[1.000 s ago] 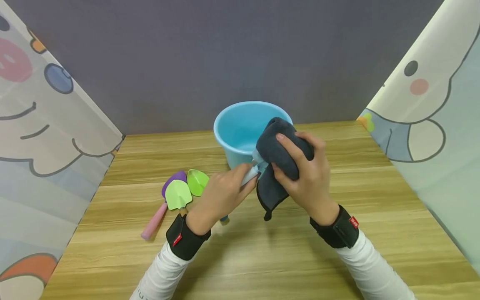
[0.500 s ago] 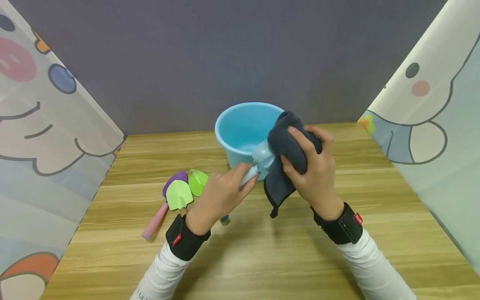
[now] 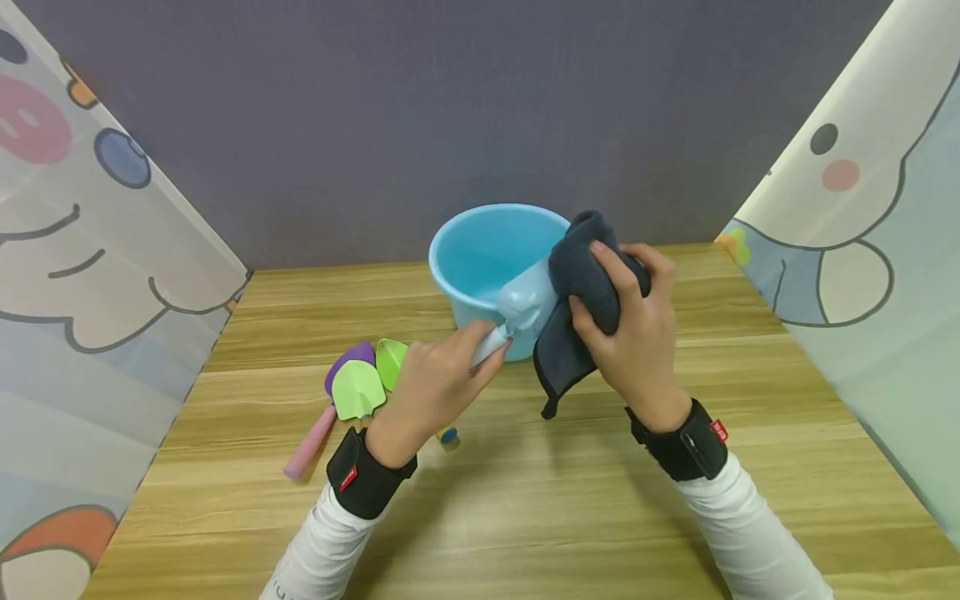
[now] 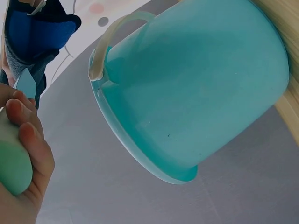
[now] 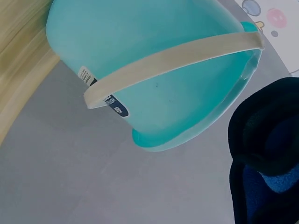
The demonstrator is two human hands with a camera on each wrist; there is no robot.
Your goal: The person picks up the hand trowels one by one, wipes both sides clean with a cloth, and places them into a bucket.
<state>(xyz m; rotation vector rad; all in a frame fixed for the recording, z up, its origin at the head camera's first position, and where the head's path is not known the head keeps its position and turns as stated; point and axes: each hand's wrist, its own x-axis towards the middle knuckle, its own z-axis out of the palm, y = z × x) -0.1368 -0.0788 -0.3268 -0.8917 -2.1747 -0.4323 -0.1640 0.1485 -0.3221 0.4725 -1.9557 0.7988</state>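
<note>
My left hand (image 3: 431, 379) grips the handle of a light blue toy shovel (image 3: 525, 293), its blade pointing up and right, overlapping the bucket's right side in the head view. My right hand (image 3: 637, 342) holds a bunched dark grey cloth (image 3: 573, 267) with black edging around the blade's far end, hiding the tip. One cloth corner hangs below. In the left wrist view, my fingers (image 4: 35, 144) curl round the handle, whose rounded end (image 4: 14, 168) looks pale green. Only the cloth (image 5: 261, 126) shows in the right wrist view; the hand is out of frame.
Behind the hands a light blue bucket (image 3: 467, 310) stands on the wooden table (image 3: 525, 517), its pale carrying handle (image 5: 173, 58) hanging down. Left of it lie a purple shovel with a pink handle (image 3: 309, 442), a pale green one (image 3: 357, 388) and a bright green one (image 3: 391, 362).
My right hand and the cloth have slid right and away along the blade, so more of the blade shows. My left hand has shifted slightly left, uncovering more of a blue-tipped handle end.
</note>
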